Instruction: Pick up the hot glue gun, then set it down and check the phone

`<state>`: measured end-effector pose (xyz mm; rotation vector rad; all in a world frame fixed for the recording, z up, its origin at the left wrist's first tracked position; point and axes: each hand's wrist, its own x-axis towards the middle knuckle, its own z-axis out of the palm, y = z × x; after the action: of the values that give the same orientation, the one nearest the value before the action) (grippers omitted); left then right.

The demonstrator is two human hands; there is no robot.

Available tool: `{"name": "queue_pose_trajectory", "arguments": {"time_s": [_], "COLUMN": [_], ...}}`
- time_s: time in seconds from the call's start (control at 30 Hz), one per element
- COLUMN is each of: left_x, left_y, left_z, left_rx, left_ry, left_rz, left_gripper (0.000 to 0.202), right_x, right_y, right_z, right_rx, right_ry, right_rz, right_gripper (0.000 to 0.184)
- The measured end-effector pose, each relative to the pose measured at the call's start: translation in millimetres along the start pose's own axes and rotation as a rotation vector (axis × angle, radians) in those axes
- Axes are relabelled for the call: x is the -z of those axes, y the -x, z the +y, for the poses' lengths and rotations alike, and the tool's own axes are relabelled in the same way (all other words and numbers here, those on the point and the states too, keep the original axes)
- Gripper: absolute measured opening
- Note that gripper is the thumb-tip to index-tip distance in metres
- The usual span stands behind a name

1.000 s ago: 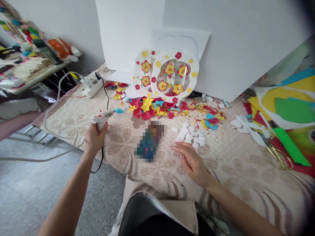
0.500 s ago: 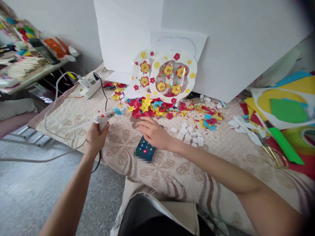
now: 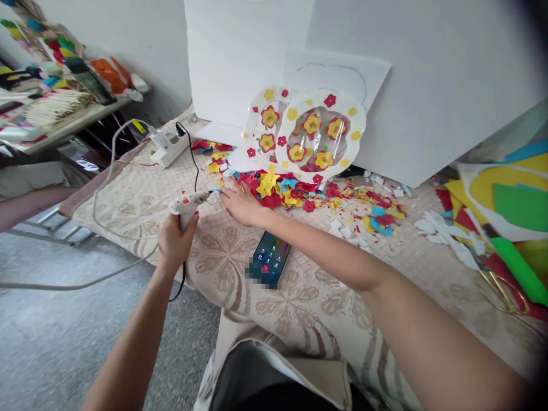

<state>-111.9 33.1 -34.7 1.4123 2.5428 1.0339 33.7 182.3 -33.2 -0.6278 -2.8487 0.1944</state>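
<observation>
My left hand (image 3: pixel 176 241) is closed round the grip of a white glue gun (image 3: pixel 191 202), whose nozzle points right over the patterned mat (image 3: pixel 141 200). My right hand (image 3: pixel 240 201) reaches across to the nozzle tip, fingers stretched out and touching small paper bits at the edge of a heap of red, yellow and blue paper flowers (image 3: pixel 274 188). Below my right forearm a phone (image 3: pixel 270 260) lies face up with its screen lit. A white flower-covered paper frame (image 3: pixel 308 134) leans on the white boards behind the heap.
A white power strip (image 3: pixel 169 144) with cables lies at the mat's far left. Small white paper squares (image 3: pixel 342 228) and coloured scraps dot the middle. Scissors (image 3: pixel 500 288) and large coloured sheets (image 3: pixel 509 200) lie at the right. A cluttered table (image 3: pixel 47 108) stands at the left.
My right hand has moved from the near right of the phone, up over it and leftward to the flower heap by the glue gun's nozzle. The left hand kept holding the gun.
</observation>
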Motion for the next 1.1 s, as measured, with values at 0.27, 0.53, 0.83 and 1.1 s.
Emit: {"name": "queue_pose_trajectory", "arguments": {"time_s": [0.27,0.53,0.83,1.1], "left_x": [-5.6,-17.1,-14.4,-17.0], "left_y": [-15.7,-29.4,-12.7,-8.5], "left_z": [-0.7,-3.7,-13.6,-20.3], "left_rx": [-0.018,0.001,-0.065,-0.077], "left_ry": [-0.069,-0.141,-0.015,-0.012], "left_rz": [-0.02,-0.035,-0.015,0.023], "left_gripper": [0.039,0.032,0.052,0.054], "right_x": [60.0,65.1,37.6,21.9], "right_y": [48.3,134.8,230.4,245.2], "right_z": [83.3,107.3,-2.2,-23.1], "right_rx": [-0.235,-0.404,-0.002,0.062], "right_ry": [-0.381,-0.152,-0.32,-0.238], "right_rz": [0.22,0.424,0.325,0.226], "right_gripper": [0.027,0.033,0.04,0.036]}}
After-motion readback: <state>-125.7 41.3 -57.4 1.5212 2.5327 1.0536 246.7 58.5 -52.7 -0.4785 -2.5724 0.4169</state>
